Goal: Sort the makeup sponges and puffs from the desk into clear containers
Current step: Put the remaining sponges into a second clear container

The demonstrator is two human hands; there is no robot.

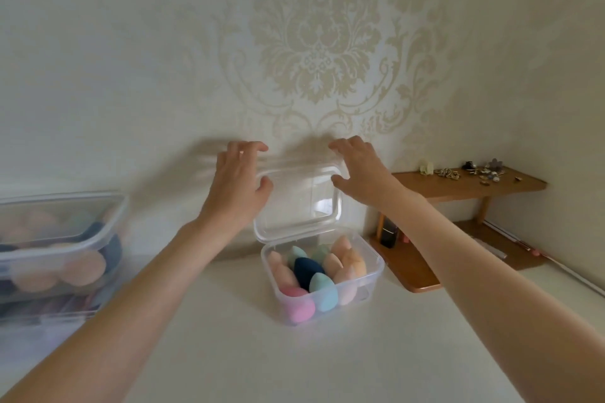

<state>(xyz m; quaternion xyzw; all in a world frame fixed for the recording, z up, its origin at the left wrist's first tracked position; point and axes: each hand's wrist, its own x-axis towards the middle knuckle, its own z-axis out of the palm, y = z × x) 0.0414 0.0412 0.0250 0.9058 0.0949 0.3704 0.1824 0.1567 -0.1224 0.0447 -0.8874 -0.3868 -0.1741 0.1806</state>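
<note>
Both hands reach to the raised lid of a clear container of makeup sponges on the desk.

The left hand [237,188] and the right hand [361,170] are stretched forward with fingers loosely spread and curved at the lid's [299,203] upper corners; whether they touch it I cannot tell. The lid stands upright, hinged at the back of the small clear container [322,275], which holds teardrop sponges [307,273] in peach, teal, navy and pink. It sits mid-desk [360,353], near the damask-papered wall [314,52]. At far left a larger lidded container [59,239] holds round puffs. A wooden shelf [471,185] to the right carries small trinkets.
</note>
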